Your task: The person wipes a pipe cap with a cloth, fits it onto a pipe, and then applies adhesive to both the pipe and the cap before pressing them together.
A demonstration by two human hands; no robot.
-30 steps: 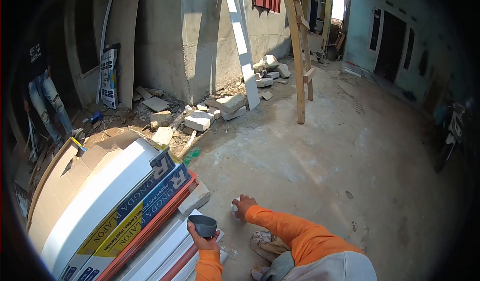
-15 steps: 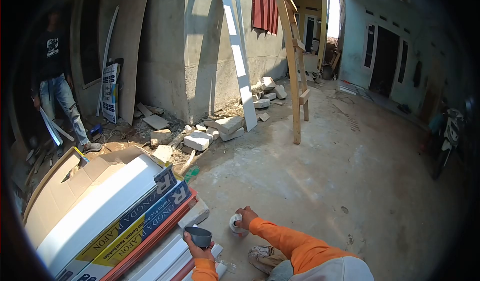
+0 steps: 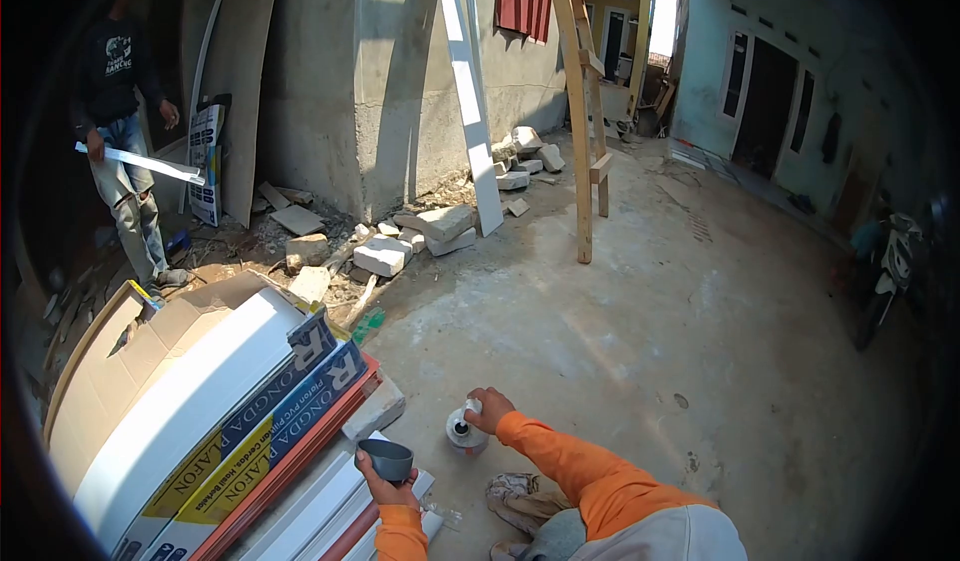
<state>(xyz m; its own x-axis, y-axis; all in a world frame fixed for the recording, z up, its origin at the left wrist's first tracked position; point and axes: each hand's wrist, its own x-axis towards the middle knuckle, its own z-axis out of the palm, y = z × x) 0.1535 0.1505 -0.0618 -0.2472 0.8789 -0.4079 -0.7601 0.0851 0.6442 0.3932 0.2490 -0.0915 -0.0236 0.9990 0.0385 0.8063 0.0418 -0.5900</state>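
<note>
My left hand (image 3: 392, 489) grips a dark grey cup (image 3: 386, 463) by its side, with the mouth facing up. It is held over long white panels (image 3: 325, 521) lying on the ground. To the right, a round whitish bottle (image 3: 467, 443) stands on the concrete, its dark round opening showing at the top. My right hand (image 3: 490, 410) is closed right beside that opening, and a small white cap (image 3: 472, 407) shows at its fingertips. Both arms wear orange sleeves.
Stacked boxes of PVC ceiling panels (image 3: 255, 451) lie at the left. Beyond are broken blocks (image 3: 385, 255), a leaning white board (image 3: 470, 101) and a wooden ladder (image 3: 583, 151). A person (image 3: 125, 121) holds a white strip (image 3: 150, 164). A motorbike (image 3: 890, 271) stands at far right.
My right hand has risen slightly off the bottle's top, and the white cap now shows beside the opening. The person at the left has raised the white strip. The view has shifted slightly.
</note>
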